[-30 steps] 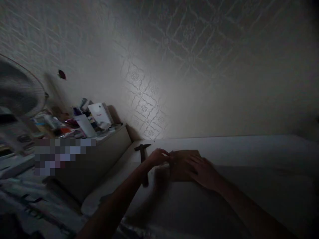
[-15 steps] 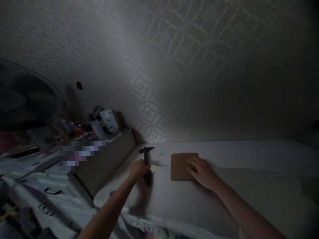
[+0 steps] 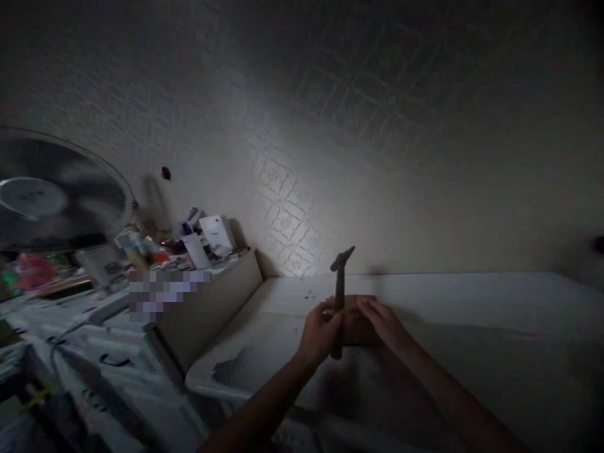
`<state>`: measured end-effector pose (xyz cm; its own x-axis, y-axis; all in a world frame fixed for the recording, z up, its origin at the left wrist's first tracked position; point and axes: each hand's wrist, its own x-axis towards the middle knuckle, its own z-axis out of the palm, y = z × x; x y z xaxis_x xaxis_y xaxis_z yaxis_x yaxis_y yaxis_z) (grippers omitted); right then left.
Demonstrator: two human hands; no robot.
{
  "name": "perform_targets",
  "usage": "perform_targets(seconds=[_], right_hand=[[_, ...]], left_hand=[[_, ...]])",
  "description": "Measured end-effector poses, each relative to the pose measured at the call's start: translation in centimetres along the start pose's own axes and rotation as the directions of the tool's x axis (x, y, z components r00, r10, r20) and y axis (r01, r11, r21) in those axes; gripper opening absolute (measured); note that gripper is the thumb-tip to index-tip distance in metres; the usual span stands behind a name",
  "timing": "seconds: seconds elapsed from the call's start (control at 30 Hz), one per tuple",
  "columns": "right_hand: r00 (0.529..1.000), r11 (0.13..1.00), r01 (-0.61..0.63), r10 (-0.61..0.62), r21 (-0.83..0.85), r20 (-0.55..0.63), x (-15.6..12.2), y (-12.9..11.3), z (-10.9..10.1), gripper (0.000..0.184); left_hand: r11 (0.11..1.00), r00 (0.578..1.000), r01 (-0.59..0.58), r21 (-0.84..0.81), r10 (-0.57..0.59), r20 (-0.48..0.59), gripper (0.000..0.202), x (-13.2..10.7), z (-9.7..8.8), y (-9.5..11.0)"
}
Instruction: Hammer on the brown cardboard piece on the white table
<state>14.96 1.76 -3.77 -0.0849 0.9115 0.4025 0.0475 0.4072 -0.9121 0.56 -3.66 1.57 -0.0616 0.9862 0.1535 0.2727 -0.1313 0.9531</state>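
My left hand [image 3: 318, 332] is closed around the handle of a hammer [image 3: 340, 292], which stands upright with its dark head at the top. Behind the hammer lies a flat brown board [image 3: 357, 336], apparently wood, on the white table [image 3: 274, 324]. The hammer and my left hand cover the board's left part. On the board's right side my right hand [image 3: 384, 324] grips it, fingers over its top; the thumb is hard to make out. Several tiny dark pieces, perhaps nails [image 3: 309, 294], lie on the table beyond my left hand.
A white cabinet [image 3: 212, 308] borders the table on the left, with boxes [image 3: 217, 233] and clutter on top. A fan [image 3: 61, 195] stands at the far left. Behind the table rises a patterned wall [image 3: 285, 207]. The light is dim.
My left hand has moved right with the hammer, from beside the board to in front of its left part. My right hand stays at the board. The view has shifted slightly.
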Motion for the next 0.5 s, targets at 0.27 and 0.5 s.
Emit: perform_targets(seconds=[0.27,0.5], right_hand=[[0.989,0.988,-0.099,0.111,0.115,-0.101,0.5,-1.0,-2.9,0.043],[0.994,0.977,-0.05,0.029,-0.205,-0.106,0.3,-0.2,-4.9,0.04]], left_hand=[[0.942,0.961,-0.234,0.24,0.188,0.201,0.039,-1.0,6.4,-0.1],[0.549,0.929,-0.37,0.749,0.232,0.289,0.04,-1.7,0.9,-0.9]])
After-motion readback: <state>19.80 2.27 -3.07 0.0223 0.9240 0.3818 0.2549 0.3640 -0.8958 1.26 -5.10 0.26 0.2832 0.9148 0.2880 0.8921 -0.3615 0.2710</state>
